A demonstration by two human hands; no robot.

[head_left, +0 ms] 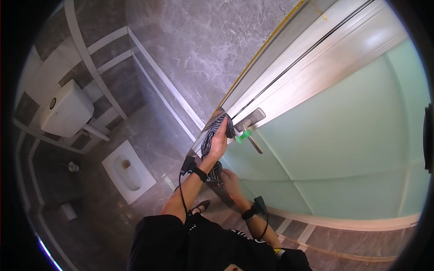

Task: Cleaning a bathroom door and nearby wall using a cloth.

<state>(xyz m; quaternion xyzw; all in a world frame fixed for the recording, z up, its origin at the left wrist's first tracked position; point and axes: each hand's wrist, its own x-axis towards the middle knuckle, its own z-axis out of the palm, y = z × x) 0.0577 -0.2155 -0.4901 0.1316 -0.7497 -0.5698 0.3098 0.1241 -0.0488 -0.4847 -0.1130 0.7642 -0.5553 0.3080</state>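
A dark grey and white striped cloth (206,143) lies bunched along the edge of the door frame (275,49). My left hand (218,145) presses the cloth's upper part against the frame, fingers pointing up and thumb side toward the door. Lower down, my right hand (232,184) is closed round the cloth's hanging end; its fingertips are partly hidden. Close by the left hand are a metal door handle (256,145) with its plate and a green round piece (243,136) fixed on the handle.
The door (334,140) has a pale green frosted panel and stands to the right. At left, a squat toilet (129,171) is set in the dark tiled floor, with a white cistern (68,109) on the wall above. A grey marbled wall (203,45) rises ahead.
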